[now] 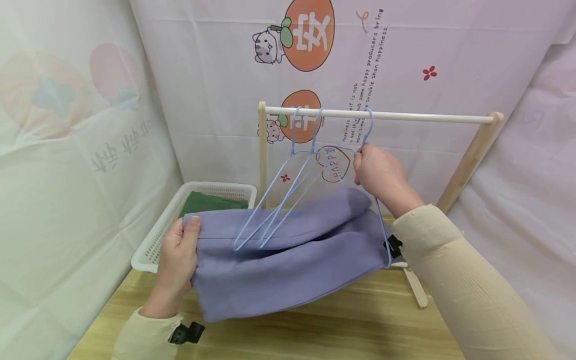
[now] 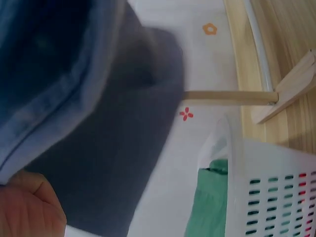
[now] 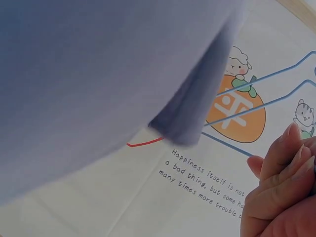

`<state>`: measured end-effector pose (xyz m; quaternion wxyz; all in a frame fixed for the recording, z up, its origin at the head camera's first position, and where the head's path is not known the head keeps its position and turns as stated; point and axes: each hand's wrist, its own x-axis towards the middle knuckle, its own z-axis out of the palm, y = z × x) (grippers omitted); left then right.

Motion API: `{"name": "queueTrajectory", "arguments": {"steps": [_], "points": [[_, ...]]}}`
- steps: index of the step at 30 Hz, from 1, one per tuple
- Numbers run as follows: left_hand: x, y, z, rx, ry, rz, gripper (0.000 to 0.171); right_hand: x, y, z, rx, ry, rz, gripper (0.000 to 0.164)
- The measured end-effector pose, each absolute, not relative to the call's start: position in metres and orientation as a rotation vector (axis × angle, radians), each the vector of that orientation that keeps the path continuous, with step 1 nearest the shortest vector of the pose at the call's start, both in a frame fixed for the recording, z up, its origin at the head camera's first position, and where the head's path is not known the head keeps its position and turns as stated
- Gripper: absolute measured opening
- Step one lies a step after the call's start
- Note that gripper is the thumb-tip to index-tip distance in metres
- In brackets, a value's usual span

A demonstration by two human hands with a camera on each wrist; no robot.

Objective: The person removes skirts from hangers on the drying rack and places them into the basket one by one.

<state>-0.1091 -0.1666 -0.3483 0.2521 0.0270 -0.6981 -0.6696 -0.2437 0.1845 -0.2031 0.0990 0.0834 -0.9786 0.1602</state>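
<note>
My left hand (image 1: 177, 255) grips the left end of a lavender-blue garment (image 1: 288, 270), thumb on top. The garment stretches rightward in loose folds, and its exact kind is unclear. My right hand (image 1: 380, 172) holds a blue wire hanger (image 1: 370, 127) just below its hook, which is over the rail. That hanger's right side (image 1: 382, 230) runs down in front of the garment's right end; part of the hanger is hidden. Two more blue hangers (image 1: 294, 132) hang to the left, their lower ends overlapping the garment. In the left wrist view the cloth (image 2: 123, 128) covers much of the picture.
A rack with a white rail (image 1: 427, 117) and wooden posts (image 1: 470, 160) stands on the wooden table (image 1: 360, 330). Behind its left side is a white perforated basket (image 1: 157, 235) holding green cloth (image 1: 209, 202). Printed white sheeting (image 1: 216, 65) surrounds the area.
</note>
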Motion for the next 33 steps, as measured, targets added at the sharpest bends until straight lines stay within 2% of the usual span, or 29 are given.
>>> {"name": "queueTrajectory", "arguments": {"steps": [11,33], "points": [[-0.111,-0.184,-0.338,-0.059,-1.873,-1.771,0.042,-0.242,0.184,-0.206,0.260,-2.884,0.486,0.032],[-0.107,-0.197,-0.294,-0.143,-2.111,-1.542,0.042,-0.241,0.185,-0.205,0.268,-2.891,0.495,0.034]]}}
